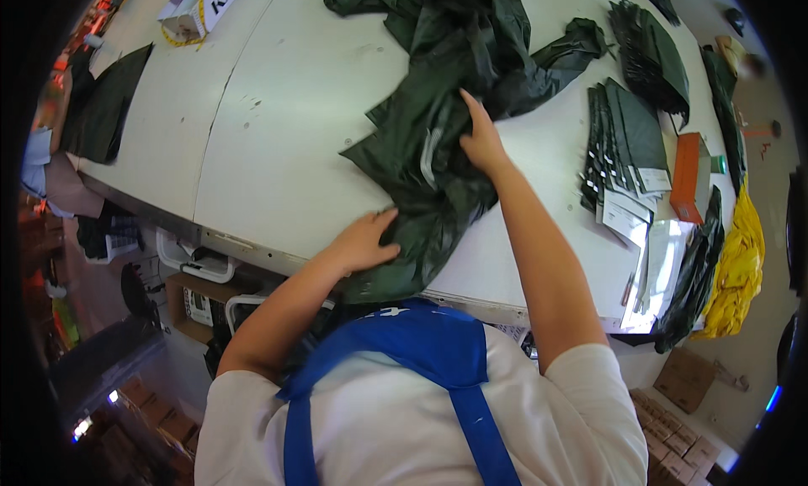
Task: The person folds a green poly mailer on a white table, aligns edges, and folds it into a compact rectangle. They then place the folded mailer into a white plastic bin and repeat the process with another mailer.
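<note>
- Dark green garment, thin and shiny, one: lies crumpled on the table, from its far part to the near edge, both hands upon it; sleeve-like parts extend to either side.
- Left hand: on the garment's near part; grip wide between thumb and forefinger; whether any fold is held, cannot tell.
- Right hand: farther up the garment, at its right side; a finger points away from the body, thumb apart; whether the grip holds fabric, cannot tell.
- Flat dark green packs, several, white labels at the near end: overlapping, right of the garment.
- Dark green bundle: beyond the packs.
- Orange box: just beside the packs, on their right.
- Yellow plastic bag: at the table's right edge.
- White box, yellow measuring tape beside it: far left.
- Dark green piece: left end of the table, near another person.
- Blue apron: worn by the person, over a white shirt.
</note>
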Available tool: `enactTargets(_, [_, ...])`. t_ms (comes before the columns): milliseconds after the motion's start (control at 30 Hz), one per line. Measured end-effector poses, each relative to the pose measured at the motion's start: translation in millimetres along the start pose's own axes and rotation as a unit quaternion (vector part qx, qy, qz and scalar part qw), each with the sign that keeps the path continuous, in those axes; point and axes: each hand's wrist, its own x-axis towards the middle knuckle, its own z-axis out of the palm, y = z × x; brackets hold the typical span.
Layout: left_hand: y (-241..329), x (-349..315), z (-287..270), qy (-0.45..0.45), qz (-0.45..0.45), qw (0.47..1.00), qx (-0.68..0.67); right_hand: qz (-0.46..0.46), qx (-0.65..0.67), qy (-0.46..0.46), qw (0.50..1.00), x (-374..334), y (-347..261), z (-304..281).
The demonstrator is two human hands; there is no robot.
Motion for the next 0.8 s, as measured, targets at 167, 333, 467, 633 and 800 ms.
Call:
enactTargets(167, [-25.3,57.4,-47.4,0.206,-0.006,0.979,-0.006,0.077,0.151,-0.009,0.985,90.7,1.3,-64.0])
enactTargets(333, [-47.0,47.3,-25.5,0.411,-0.07,0.857,-0.303,0.339,-0.055,0.245,0.907,-5.3,111.5,-166.8])
enactTargets(467, [-17.5,-14.5,-11.1,0.191,-0.256,0.79,-0.524,0.098,-0.187,0.281,0.936,-77.3,-15.7,-88.6])
enactTargets(633, [-38.6,-15.4,13.6,0.131,-0.105,0.905,-0.39,-0.194,-0.316,-0.035,0.928,-102.0,-107.0,-3.9])
enactTargets(800, [-16.4,-9.3,-17.6,-0.058,-0.18,0.834,-0.518,-0.132,-0.257,-0.066,0.955,-92.2,-52.0,-23.9])
